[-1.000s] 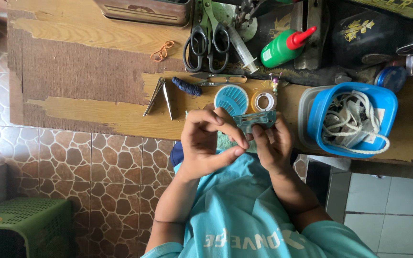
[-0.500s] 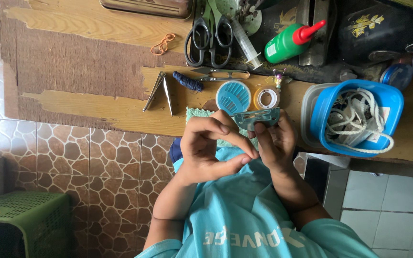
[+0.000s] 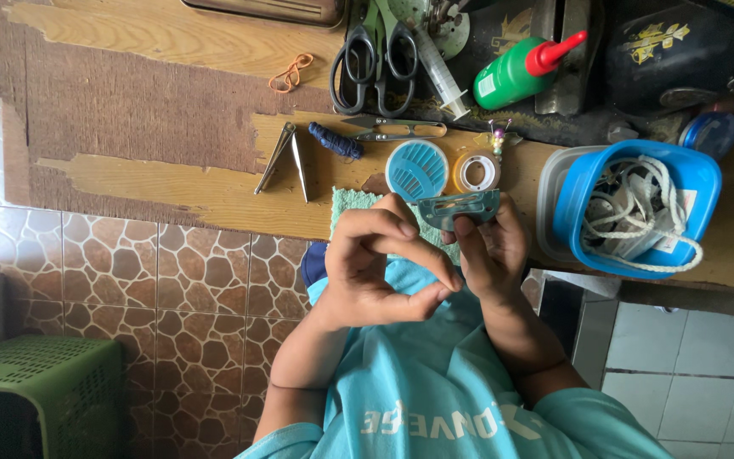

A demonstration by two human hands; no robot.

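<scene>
- Right hand (image 3: 493, 255) – fingers clamped on a small grey-teal needle card (image 3: 459, 207), held just above the table edge (image 3: 214, 200).
- Left hand (image 3: 380, 268) – thumb & forefinger pinched shut beside the card; what they pinch is too fine to tell.
- Nearby: blue needle wheel (image 3: 416, 170), tape roll (image 3: 475, 172), scissors (image 3: 374, 59).

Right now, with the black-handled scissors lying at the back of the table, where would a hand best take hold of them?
Grip the scissors by the two black finger loops, coming from the person's side. They lie flat and closed, loops towards the person and blades pointing away among the clutter, so the loops are probably the easiest part to reach.
</scene>
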